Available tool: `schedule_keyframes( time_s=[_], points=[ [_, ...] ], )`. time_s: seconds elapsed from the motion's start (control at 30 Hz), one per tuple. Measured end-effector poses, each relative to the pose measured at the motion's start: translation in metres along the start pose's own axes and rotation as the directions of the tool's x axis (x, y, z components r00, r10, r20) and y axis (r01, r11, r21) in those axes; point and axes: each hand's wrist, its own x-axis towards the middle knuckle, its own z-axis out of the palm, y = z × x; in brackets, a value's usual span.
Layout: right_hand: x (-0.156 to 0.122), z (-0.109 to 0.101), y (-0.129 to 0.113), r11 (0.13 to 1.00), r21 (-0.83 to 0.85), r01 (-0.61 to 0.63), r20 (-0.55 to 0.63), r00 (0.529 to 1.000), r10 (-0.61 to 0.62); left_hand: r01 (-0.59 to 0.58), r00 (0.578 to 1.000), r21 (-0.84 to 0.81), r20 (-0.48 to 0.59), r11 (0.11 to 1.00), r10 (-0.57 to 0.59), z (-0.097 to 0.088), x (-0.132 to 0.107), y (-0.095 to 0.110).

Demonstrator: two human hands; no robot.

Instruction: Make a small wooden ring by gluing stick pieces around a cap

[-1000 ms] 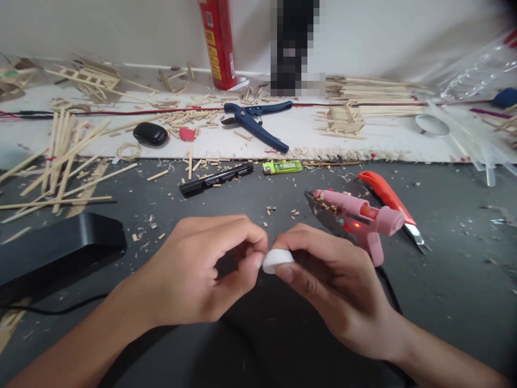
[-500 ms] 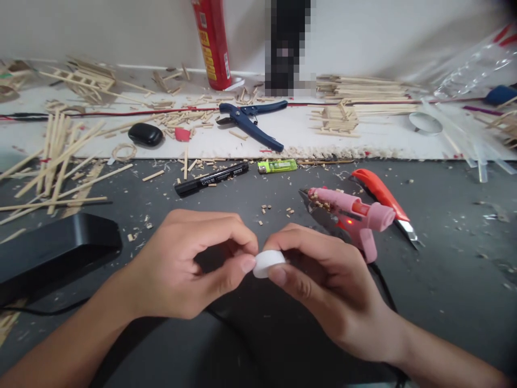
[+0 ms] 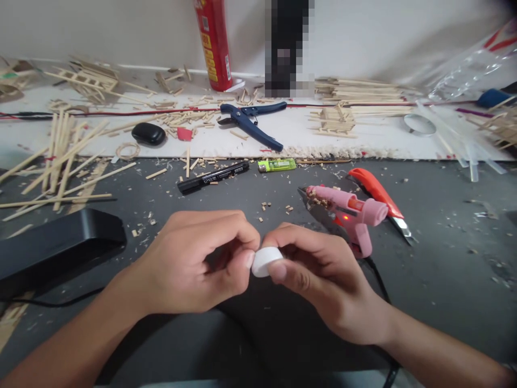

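Note:
A small white disc, thick like a bottle cap or a little tape roll, is held tilted above the dark table. My right hand grips its right side between thumb and forefinger. At the left edge of the disc, the thumb and forefinger of my left hand are pinched together against it. The fingertips hide part of its rim. Beyond my right hand lies a pink hot glue gun with a red light on. An orange-handled utility knife rests beside it.
Farther back lie a black marker, a green lighter and blue cutters. Loose wooden sticks spread at the left near a black box. A red canister stands by the wall. Clear glue sticks lie at right.
My left thumb has bent and drawn in against the disc's edge. The disc has shifted slightly left and tilted a little. The view has moved slightly.

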Motion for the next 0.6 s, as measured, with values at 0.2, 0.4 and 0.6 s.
schedule_keyframes(
  time_s=[0.2, 0.4, 0.6],
  points=[
    [-0.004, -0.001, -0.001, 0.998, 0.039, 0.040, -0.096, 0.995, -0.037, 0.113, 0.975, 0.106, -0.206, 0.988, -0.090, -0.013, -0.001, -0.021],
    [-0.001, -0.001, 0.015, 0.829, -0.503, 0.246, 0.067, 0.967, -0.246, 0.101, 0.939, -0.249, -0.297, 0.963, -0.175, -0.026, 0.006, -0.019],
    [0.002, 0.006, 0.037, 0.574, -0.683, 0.452, 0.337, 0.892, -0.302, 0.102, 0.966, -0.383, -0.181, 0.918, -0.183, -0.052, 0.004, 0.008]
  ],
)
